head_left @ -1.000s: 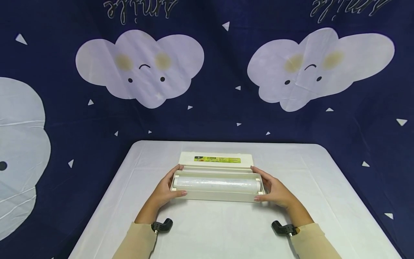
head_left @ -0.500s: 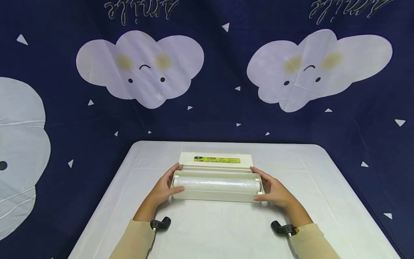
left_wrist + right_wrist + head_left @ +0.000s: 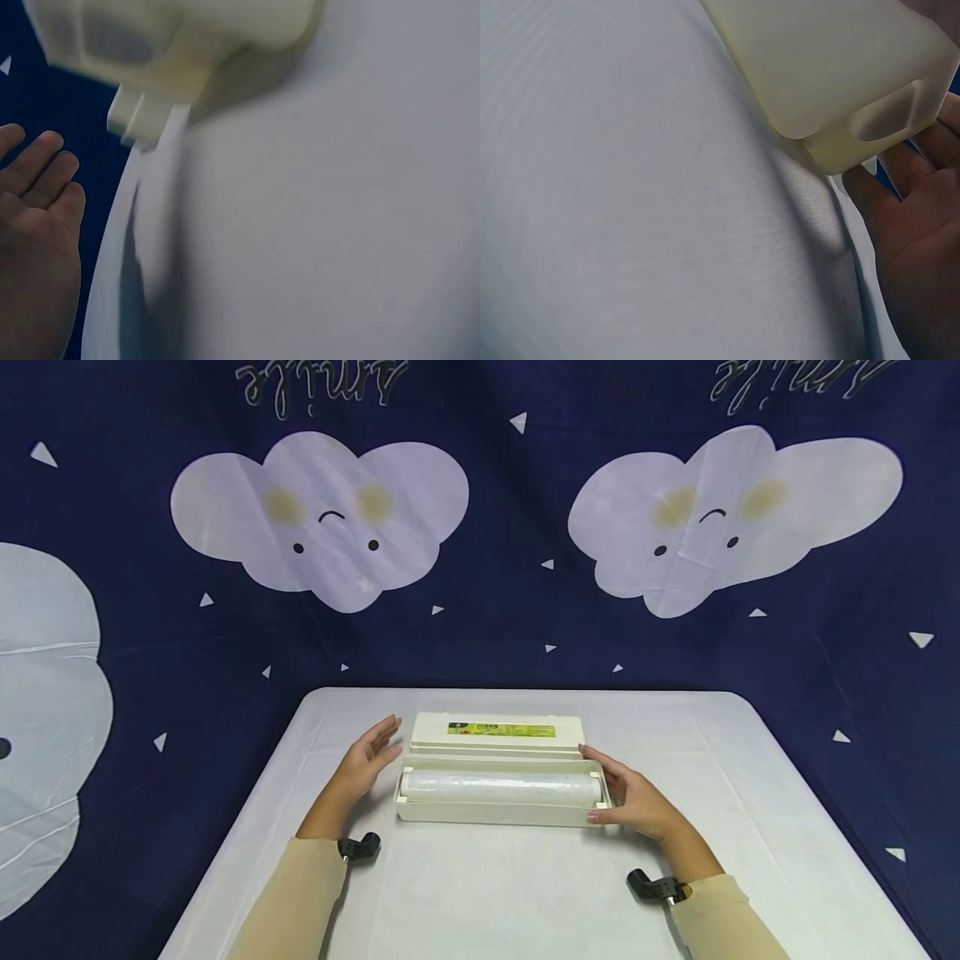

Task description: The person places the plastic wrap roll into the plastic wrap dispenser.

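Note:
A cream cling film box (image 3: pixel 495 812) sits on the table with its lid (image 3: pixel 442 732) folded back behind it. Inside lies a whitish, shiny roll of cling film (image 3: pixel 502 787). My left hand (image 3: pixel 358 767) is off the box, just left of it, with fingers extended toward the lid's left end. In the left wrist view, a gap separates that hand (image 3: pixel 37 247) from the box. The right hand (image 3: pixel 637 800) holds the box's right end, thumb on the front wall and fingers round the back corner. An oval opening in the end wall shows in the right wrist view, beside the fingers (image 3: pixel 911 169).
A yellow-green label (image 3: pixel 517 731) is stuck on the lid. The white cloth-covered table (image 3: pixel 510 902) spreads around the box. Behind it hangs a dark blue curtain (image 3: pixel 510 527) printed with clouds. A black wrist camera (image 3: pixel 360 847) is strapped to each forearm.
My left hand has let go of the box's left end and moved up and left, its fingers straightening. The right hand keeps its hold; the box stays in place.

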A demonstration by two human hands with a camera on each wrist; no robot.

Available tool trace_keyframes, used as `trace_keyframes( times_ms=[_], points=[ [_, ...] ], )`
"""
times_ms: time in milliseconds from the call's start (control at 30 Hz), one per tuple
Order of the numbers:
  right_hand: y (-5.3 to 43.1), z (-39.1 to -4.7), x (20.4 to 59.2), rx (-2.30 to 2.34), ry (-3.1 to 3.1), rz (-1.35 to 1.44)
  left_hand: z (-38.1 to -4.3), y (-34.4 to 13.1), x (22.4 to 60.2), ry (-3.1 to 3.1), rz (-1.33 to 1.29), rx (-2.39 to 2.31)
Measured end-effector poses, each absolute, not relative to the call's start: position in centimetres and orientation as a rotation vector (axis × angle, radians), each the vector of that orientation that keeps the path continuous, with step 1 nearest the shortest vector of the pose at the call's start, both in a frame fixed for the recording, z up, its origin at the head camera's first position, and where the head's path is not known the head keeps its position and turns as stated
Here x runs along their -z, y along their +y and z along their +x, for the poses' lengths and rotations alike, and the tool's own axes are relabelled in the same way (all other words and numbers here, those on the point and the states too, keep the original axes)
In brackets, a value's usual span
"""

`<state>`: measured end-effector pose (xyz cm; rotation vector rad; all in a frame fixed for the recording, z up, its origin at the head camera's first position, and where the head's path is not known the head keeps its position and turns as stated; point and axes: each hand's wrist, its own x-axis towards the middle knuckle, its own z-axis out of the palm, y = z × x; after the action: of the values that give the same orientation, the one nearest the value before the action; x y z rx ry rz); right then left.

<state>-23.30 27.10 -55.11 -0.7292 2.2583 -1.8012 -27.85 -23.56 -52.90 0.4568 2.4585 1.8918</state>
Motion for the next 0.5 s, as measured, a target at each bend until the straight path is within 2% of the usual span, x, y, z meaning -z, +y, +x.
trace_keyframes(
  times_ms=[200, 500],
  points=[
    [27.3, -23.2, 55.2, 1.793, 2.274, -0.714, -30.3, -24.1, 52.4, 2.529, 0.314, -1.804],
    [27.3, -23.3, 55.4, 1.811, 2.243, -0.724, -32.5, -23.3, 52.2, 2.485, 0.268, -1.692]
  ],
)
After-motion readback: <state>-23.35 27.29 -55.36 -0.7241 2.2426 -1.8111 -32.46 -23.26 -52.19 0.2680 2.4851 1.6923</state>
